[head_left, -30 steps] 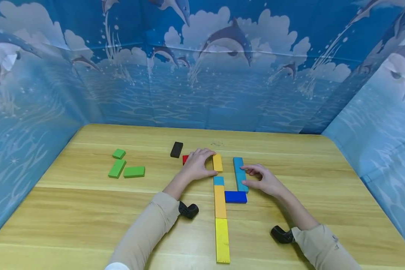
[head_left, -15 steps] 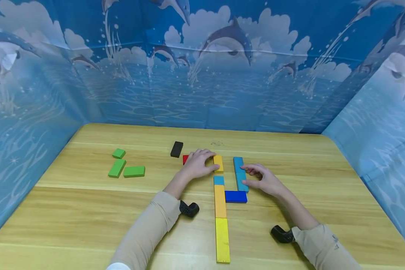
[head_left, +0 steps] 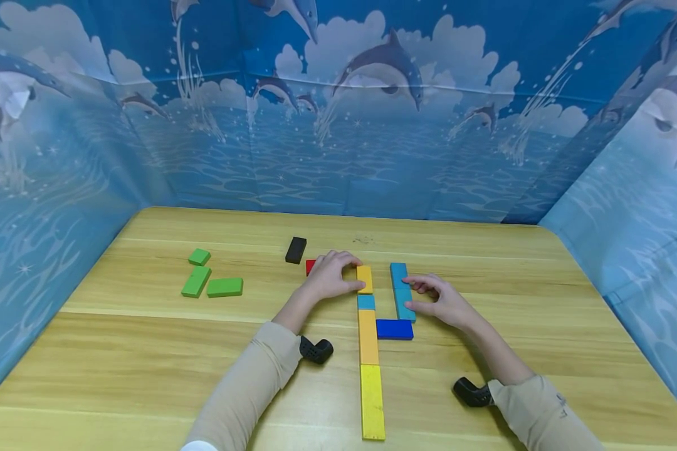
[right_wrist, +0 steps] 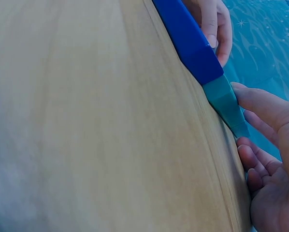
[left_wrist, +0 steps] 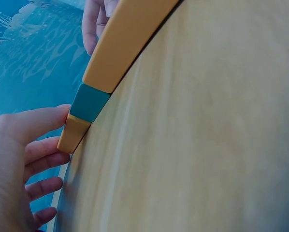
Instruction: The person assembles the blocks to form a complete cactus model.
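Observation:
My left hand (head_left: 330, 275) has its thumb and forefinger about an orange-yellow wooden block (head_left: 365, 275), at the far end of a straight row. Close against this block is a small light blue block (head_left: 366, 302), then an orange block (head_left: 368, 338) and a long yellow block (head_left: 372, 401). My right hand (head_left: 442, 302) touches the right side of two light blue blocks (head_left: 398, 274) laid end to end, thumb and forefinger spread along them. A dark blue block (head_left: 395, 329) lies crosswise between the row and those light blue blocks. In the left wrist view the small block (left_wrist: 90, 102) looks teal.
Three green blocks (head_left: 224, 287) lie at the left of the wooden table (head_left: 146, 351). A black block (head_left: 296, 250) lies farther back. My left hand partly hides a red block (head_left: 309, 267). A dolphin-printed curtain (head_left: 338, 169) encloses the back and sides.
My left hand has drawn the orange-yellow block toward me, closing the gap to the small light blue block. My right hand has stayed at the light blue blocks.

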Demonstrator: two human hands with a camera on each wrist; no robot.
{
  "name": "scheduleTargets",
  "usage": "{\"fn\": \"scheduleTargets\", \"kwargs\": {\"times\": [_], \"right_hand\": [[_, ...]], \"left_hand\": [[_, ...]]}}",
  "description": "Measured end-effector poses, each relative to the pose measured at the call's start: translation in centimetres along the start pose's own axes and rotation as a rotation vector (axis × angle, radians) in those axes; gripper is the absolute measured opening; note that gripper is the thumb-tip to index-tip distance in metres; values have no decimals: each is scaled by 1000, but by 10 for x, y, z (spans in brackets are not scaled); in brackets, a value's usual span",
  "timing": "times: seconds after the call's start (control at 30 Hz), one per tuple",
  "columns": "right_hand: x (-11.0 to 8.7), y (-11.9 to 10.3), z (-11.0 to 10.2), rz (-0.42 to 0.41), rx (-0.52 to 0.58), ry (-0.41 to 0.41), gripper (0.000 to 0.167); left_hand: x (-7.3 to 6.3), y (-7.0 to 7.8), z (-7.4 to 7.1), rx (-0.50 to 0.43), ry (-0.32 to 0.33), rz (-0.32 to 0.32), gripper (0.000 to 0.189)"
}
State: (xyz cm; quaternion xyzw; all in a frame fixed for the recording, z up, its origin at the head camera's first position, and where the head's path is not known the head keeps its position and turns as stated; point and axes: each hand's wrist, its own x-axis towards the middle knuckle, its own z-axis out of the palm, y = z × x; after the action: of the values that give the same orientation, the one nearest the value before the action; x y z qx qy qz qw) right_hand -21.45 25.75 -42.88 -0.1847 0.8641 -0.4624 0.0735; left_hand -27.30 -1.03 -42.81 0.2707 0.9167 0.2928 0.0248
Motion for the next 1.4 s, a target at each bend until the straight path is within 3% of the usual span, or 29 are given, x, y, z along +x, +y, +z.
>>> {"fn": "scheduleTargets", "kwargs": {"times": [0.9,1.03,1.17,1.3,1.4], "right_hand": [[-1,0,-1,9,14,-2,47],[0,3,0,11,15,-4,47],[0,5,1,9,14,0,48],[0,3,0,17,0,-2,48],[-1,-4,0,16,-2,-3,47]], "left_hand": [[0,-3,2,-10,22,40,48],[-3,-6,0,-102,91,56,50],[-6,-16,-9,-201,214,50,51],[-12,-37,-24,-226,339,4,51],[-18,-55,-36,-205,383,-47,53]]}}
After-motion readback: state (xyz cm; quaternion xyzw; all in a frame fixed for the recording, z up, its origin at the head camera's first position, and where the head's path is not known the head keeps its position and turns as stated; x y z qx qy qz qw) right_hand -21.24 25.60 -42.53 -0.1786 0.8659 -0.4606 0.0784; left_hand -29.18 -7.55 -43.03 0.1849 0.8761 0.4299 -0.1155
